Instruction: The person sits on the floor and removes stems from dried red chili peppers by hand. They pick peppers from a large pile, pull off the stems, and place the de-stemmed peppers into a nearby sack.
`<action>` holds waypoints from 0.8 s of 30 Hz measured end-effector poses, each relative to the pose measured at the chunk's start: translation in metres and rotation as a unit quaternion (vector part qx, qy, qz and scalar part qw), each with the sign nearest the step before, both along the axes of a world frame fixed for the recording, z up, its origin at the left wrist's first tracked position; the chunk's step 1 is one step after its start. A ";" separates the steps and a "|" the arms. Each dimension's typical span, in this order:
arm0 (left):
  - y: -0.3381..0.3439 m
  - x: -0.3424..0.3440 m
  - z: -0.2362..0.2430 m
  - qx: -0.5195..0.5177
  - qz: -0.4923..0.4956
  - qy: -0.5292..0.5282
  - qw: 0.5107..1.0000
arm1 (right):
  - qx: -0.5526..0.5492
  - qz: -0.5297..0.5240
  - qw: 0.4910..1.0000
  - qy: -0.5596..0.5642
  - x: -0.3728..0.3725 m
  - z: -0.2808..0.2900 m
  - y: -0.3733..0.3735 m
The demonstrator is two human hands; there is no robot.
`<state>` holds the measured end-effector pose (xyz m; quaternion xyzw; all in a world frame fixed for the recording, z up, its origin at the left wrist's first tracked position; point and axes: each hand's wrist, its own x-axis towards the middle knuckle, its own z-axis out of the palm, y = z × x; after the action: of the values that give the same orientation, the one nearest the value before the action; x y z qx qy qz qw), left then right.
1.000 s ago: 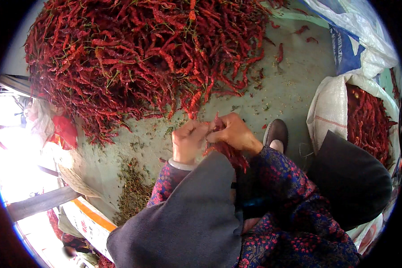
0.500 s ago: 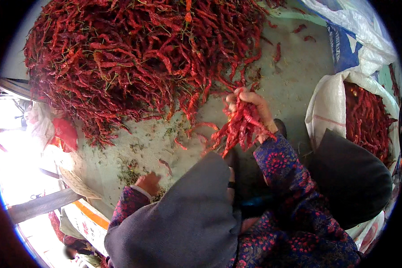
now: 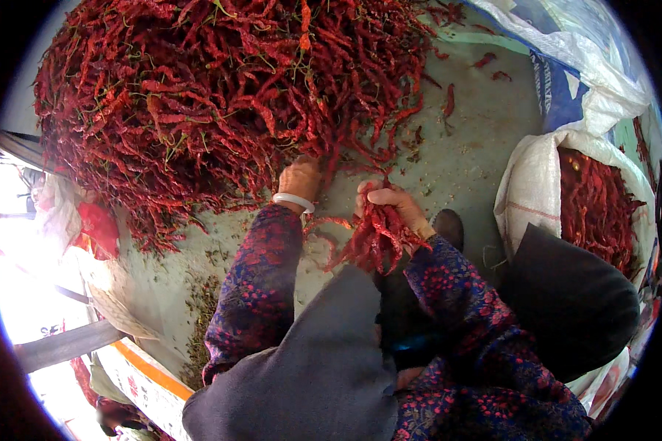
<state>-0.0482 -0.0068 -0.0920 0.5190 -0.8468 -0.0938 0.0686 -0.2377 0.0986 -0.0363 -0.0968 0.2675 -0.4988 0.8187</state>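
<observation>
A large heap of dried red chillies, some with pale stems, spreads over the upper left. At its lower edge is my left hand, a white bangle round the wrist. Its fingers are hidden among the chillies, so I cannot see whether they grip any. Just to the right, my right hand is closed round a bunch of dried chillies, which hangs below the fingers over my grey-covered knee.
A white woven sack with chillies in it stands open at the right. Loose chillies lie on the grey floor. Stem scraps are scattered left of my left arm. A wooden beam juts in at lower left.
My left hand has gone from the floor scraps beside my knee up and right to the heap's edge. My right hand, still holding the bunch, has shifted slightly down and left.
</observation>
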 end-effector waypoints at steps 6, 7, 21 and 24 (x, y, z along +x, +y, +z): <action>0.009 0.024 0.068 0.248 0.126 0.235 0.931 | -0.014 0.005 0.999 0.047 -0.003 -0.011 -0.002; 0.011 0.024 0.082 0.345 0.179 0.300 0.871 | -0.019 0.006 0.997 0.080 -0.003 -0.007 -0.002; 0.057 0.030 0.049 0.520 0.054 0.738 0.427 | 0.032 0.060 0.984 0.163 0.001 0.003 0.000; 0.057 0.021 0.049 0.440 0.076 0.740 0.503 | 0.035 0.059 0.985 0.156 0.004 -0.004 -0.001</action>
<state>-0.0276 0.0501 -0.0428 0.2868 -0.2947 -0.7984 0.4398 -0.2341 0.0980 -0.0402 -0.1600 0.4033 -0.4185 0.7979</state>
